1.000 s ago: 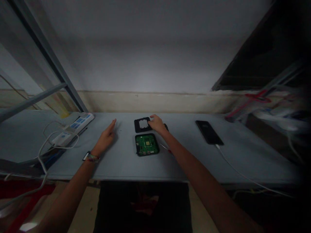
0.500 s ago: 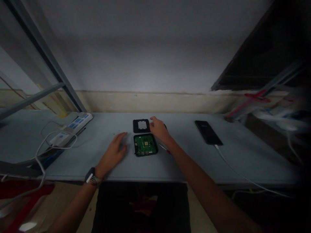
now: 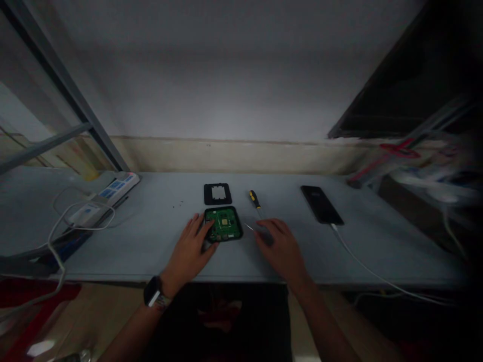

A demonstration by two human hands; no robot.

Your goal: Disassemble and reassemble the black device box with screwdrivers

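My left hand [image 3: 192, 246] grips the left side of an opened black case [image 3: 240, 229]. One of its fingers lies over the green circuit board [image 3: 221, 219] inside, and the thumb is at the near edge. My right hand [image 3: 281, 246] is low over the desk right of the case, thumb and forefinger apart. Its thumb tip reaches a small screwdriver-like tool [image 3: 249, 227] with a thin metal shaft; the hand hides the handle. Beyond that hand lies a yellow-and-black screwdriver [image 3: 254, 199]. The black cover [image 3: 218, 194] with a pale panel rests behind the case.
A phone [image 3: 322, 204] on a white charging cable [image 3: 362, 261] lies to the right. At the left a white power strip [image 3: 109, 196] holds plugs and looped cable. Several tiny dark bits [image 3: 181, 203] are left of the cover. The desk [image 3: 158, 201] runs back to the wall.
My left hand has moved right onto the case. My right hand has left the cover's side and come back toward me, uncovering the yellow-and-black screwdriver and reaching the thin-shafted tool.
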